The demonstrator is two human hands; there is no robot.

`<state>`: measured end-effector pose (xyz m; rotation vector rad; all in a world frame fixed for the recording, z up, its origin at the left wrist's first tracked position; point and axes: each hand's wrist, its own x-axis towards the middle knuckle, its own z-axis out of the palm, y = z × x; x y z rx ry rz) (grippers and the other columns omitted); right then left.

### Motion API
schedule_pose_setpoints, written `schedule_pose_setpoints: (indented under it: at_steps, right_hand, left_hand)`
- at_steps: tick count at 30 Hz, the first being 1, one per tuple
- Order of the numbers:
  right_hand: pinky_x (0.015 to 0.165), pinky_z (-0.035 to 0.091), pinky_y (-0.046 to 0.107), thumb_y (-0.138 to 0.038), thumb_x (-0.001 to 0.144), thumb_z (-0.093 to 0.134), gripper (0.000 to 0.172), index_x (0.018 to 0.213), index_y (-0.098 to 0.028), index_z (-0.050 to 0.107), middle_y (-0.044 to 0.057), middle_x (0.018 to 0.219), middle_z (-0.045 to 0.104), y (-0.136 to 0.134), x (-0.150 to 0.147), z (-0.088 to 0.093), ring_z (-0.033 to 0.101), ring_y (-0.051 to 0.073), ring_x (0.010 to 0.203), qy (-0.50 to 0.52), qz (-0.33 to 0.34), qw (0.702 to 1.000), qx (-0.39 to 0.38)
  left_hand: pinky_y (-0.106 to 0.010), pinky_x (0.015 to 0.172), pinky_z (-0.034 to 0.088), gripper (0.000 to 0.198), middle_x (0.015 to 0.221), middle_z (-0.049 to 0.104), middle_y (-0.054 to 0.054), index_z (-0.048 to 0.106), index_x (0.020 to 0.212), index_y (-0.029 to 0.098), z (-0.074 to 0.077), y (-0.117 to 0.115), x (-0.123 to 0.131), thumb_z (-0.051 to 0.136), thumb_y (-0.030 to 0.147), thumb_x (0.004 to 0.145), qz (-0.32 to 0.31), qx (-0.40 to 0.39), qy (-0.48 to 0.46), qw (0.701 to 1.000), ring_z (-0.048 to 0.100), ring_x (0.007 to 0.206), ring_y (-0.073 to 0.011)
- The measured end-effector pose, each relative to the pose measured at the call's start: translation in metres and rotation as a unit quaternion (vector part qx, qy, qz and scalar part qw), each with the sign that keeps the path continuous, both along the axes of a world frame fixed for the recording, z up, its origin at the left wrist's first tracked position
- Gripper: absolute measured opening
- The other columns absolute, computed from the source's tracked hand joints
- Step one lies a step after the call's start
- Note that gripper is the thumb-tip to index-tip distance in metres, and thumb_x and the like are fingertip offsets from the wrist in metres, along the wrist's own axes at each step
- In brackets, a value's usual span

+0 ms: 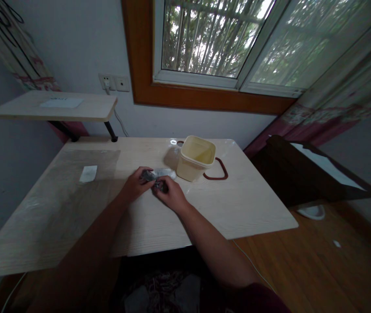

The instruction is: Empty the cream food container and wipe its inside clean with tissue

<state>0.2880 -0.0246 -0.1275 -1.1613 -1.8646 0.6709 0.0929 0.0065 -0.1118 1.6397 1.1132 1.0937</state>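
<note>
My left hand (136,184) and my right hand (172,194) meet above the table, fingers closed on a dark, shiny, crumpled piece that looks like plastic film or a plastic bag (148,175). Its exact kind is too small to make out. Just beyond my fingers lies a clear, glossy plastic piece (166,173); I cannot tell if it is joined to the dark one. To the right of it stands an upright cream plastic bin (190,169), its inside partly visible. A brown handle-like loop (227,171) rests on the table beside the bin.
The light wooden table (237,204) has a clear plastic sheet (55,204) with a white paper slip (88,173) on its left part. A raised shelf (74,114) stands at the back left. On the right is a dark surface (289,174) carrying white paper.
</note>
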Motion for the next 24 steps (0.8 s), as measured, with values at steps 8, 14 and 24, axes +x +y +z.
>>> schedule_pose_setpoints:
  at_steps: [8, 14, 24]
  right_hand:
    - [0.061, 0.045, 0.025, -0.037, 0.086, 0.068, 0.029, 0.108, -0.023, 0.055, 0.001, 0.087, 0.069, 0.0005, -0.0003, -0.0039, 0.061, 0.015, 0.068, 0.026, 0.010, 0.999, -0.020]
    - [0.061, 0.045, 0.025, -0.038, 0.086, 0.067, 0.027, 0.105, -0.023, 0.055, 0.001, 0.086, 0.068, 0.0001, 0.0002, -0.0021, 0.060, 0.015, 0.067, 0.026, 0.005, 1.000, -0.009]
    - [0.074, 0.050, 0.030, -0.029, 0.086, 0.067, 0.039, 0.124, -0.023, 0.062, 0.003, 0.091, 0.069, 0.0019, 0.0012, -0.0004, 0.064, 0.019, 0.079, 0.000, 0.005, 1.000, 0.025]
  left_hand:
    - [-0.027, 0.067, 0.060, 0.034, 0.088, 0.070, -0.002, 0.067, 0.113, 0.019, 0.0016, 0.0020, -0.0040, 0.066, 0.038, 0.084, 0.065, -0.017, 0.010, 0.998, 0.070, 0.074, -0.0163]
    - [-0.028, 0.061, 0.063, 0.038, 0.078, 0.063, 0.000, 0.066, 0.120, 0.019, 0.0047, 0.0030, -0.0044, 0.055, 0.038, 0.088, 0.086, -0.052, -0.045, 0.994, 0.066, 0.068, -0.0145]
    - [-0.036, 0.071, 0.063, 0.047, 0.103, 0.066, -0.009, 0.065, 0.114, 0.017, 0.0081, 0.0019, -0.0069, 0.060, 0.055, 0.088, 0.036, -0.061, -0.103, 0.992, 0.068, 0.088, -0.0206]
